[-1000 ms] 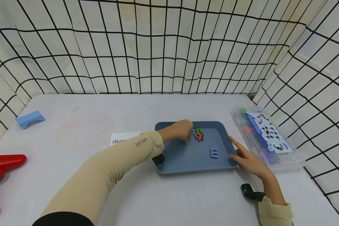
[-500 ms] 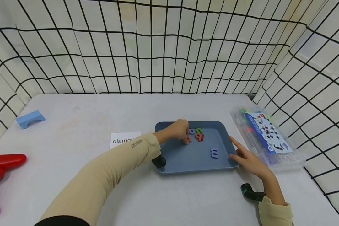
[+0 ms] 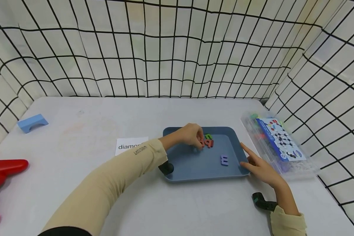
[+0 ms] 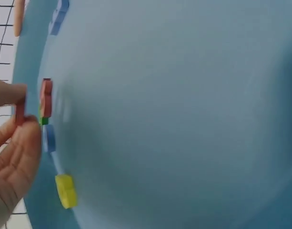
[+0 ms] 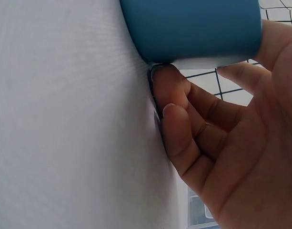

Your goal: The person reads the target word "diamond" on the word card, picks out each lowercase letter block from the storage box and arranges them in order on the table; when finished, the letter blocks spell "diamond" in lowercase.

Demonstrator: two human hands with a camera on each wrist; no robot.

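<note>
My left hand [image 3: 190, 135] is over the back of a blue-grey tray [image 3: 194, 177]. Its thumb and fingertips pinch a red plastic letter [image 4: 20, 112], seen edge-on in the left wrist view. Right beside it lies another red letter [image 3: 208, 143], with a green letter [image 3: 208, 136] just behind. A blue letter [image 4: 49, 138] and a yellow piece [image 4: 65, 191] show in the left wrist view; my hand hides them from the head view. Nearer the front right is a purple letter m [image 3: 224, 160]. My right hand [image 3: 261, 168] holds the tray's right edge, thumb at the rim, other fingers curled underneath.
A white card [image 3: 127, 146] printed with a partly covered word lies left of the tray. To the right stands a clear plastic box [image 3: 256, 137] bearing a blue-and-white booklet [image 3: 280, 139]. A blue arch block [image 3: 32, 123] and a red object [image 3: 6, 168] lie left. Black mesh surrounds the table.
My left hand has shifted slightly right, bringing the pinched red letter up beside the other red one. The blue letter, visible half a second ago, is hidden in the head view. My right hand stays put.
</note>
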